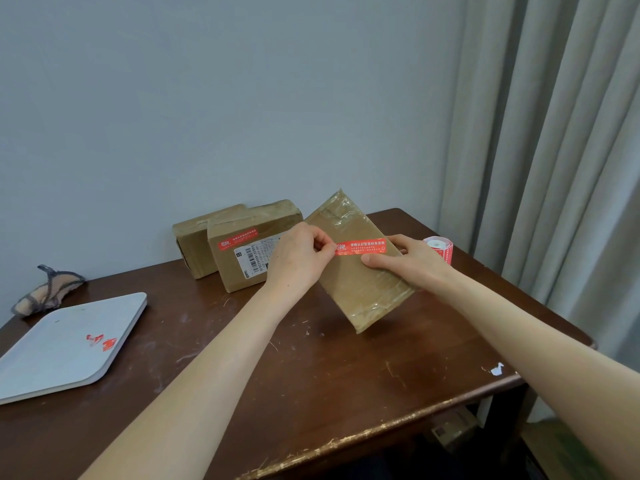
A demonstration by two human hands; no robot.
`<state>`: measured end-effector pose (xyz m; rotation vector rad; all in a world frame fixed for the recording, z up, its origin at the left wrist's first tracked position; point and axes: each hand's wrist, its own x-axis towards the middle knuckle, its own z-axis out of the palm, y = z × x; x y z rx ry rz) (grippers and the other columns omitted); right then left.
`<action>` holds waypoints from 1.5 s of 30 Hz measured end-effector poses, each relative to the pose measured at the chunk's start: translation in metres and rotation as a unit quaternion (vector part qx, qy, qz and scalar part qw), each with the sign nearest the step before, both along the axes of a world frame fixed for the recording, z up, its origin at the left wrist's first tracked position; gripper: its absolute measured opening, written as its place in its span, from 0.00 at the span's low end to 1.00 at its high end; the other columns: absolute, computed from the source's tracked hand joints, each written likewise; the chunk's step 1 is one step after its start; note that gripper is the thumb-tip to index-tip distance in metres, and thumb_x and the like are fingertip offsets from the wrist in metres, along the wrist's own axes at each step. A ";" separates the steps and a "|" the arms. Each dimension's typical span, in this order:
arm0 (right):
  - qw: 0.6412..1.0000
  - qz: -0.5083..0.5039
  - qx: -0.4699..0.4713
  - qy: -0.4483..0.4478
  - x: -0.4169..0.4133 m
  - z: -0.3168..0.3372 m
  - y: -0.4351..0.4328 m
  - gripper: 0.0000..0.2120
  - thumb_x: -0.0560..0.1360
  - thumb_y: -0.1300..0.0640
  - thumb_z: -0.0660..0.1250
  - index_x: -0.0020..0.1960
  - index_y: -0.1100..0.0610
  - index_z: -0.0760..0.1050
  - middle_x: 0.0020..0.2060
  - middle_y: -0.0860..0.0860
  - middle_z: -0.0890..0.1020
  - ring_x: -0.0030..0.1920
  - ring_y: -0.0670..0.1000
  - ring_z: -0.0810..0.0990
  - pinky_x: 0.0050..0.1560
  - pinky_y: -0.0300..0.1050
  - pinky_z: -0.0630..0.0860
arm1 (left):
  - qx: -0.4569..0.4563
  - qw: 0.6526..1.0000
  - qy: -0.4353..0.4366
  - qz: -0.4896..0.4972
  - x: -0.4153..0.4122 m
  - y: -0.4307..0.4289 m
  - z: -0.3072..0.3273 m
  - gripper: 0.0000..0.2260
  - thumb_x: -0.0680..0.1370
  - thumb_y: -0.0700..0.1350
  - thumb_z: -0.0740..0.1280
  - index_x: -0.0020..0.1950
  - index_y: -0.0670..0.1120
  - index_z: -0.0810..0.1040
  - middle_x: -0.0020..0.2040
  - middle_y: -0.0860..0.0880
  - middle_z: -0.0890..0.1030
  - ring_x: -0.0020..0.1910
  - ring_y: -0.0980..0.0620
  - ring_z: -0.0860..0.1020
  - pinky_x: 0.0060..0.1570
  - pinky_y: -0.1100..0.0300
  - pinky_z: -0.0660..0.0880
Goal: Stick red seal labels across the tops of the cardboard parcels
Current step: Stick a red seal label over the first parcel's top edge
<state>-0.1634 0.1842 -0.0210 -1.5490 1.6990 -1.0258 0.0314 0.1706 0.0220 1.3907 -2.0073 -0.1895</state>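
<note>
A flat cardboard parcel (360, 292) wrapped in clear tape is tilted up off the table, its far end raised. A red seal label (360, 246) lies across its upper face. My left hand (299, 254) pinches the label's left end. My right hand (408, 259) grips the parcel's right edge, thumb pressed just under the label. Behind them a second parcel (239, 268) carries a red label (237, 239) and a barcode slip. A third parcel (192, 239) stands behind it against the wall. A roll of red labels (441, 249) sits to the right of my right hand.
A grey tray (52, 355) with red label scraps (102, 341) lies at the left of the dark wooden table (311, 375). A knitted pouch (48, 292) sits at the far left by the wall. Grey curtains (554, 133) hang at the right, past the table's edge.
</note>
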 end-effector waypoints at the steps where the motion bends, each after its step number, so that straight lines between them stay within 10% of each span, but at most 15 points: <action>1: 1.000 -0.001 -0.002 0.000 0.000 0.000 0.000 0.38 0.61 0.31 0.72 0.68 0.44 0.70 0.58 0.47 0.79 0.55 0.49 0.79 0.57 0.51 0.78 | 0.005 1.000 -0.001 -0.004 0.000 0.000 0.001 0.06 0.76 0.46 0.67 0.40 0.49 0.81 0.43 0.54 0.78 0.38 0.58 0.74 0.36 0.64 0.70; 25: 1.000 0.010 -0.002 0.022 0.001 0.000 -0.005 0.44 0.56 0.28 0.72 0.68 0.45 0.71 0.61 0.47 0.78 0.58 0.49 0.78 0.60 0.51 0.76 | 0.080 0.996 0.000 -0.048 0.010 -0.001 0.014 0.07 0.75 0.42 0.66 0.39 0.46 0.82 0.35 0.57 0.76 0.32 0.57 0.71 0.31 0.67 0.66; 34: 1.000 0.013 0.003 0.025 0.001 0.000 -0.007 0.42 0.57 0.29 0.72 0.68 0.43 0.70 0.62 0.47 0.77 0.58 0.49 0.78 0.60 0.51 0.76 | 0.123 0.990 0.023 -0.060 0.012 0.004 0.020 0.07 0.74 0.41 0.68 0.39 0.42 0.84 0.33 0.53 0.79 0.37 0.51 0.74 0.44 0.50 0.77; 45: 0.999 0.017 0.001 0.034 0.003 0.002 -0.006 0.40 0.60 0.31 0.72 0.68 0.43 0.69 0.62 0.47 0.77 0.58 0.49 0.78 0.60 0.52 0.76 | 0.162 0.983 0.035 -0.073 0.017 0.007 0.028 0.05 0.74 0.42 0.69 0.39 0.45 0.83 0.38 0.47 0.81 0.37 0.55 0.76 0.48 0.56 0.76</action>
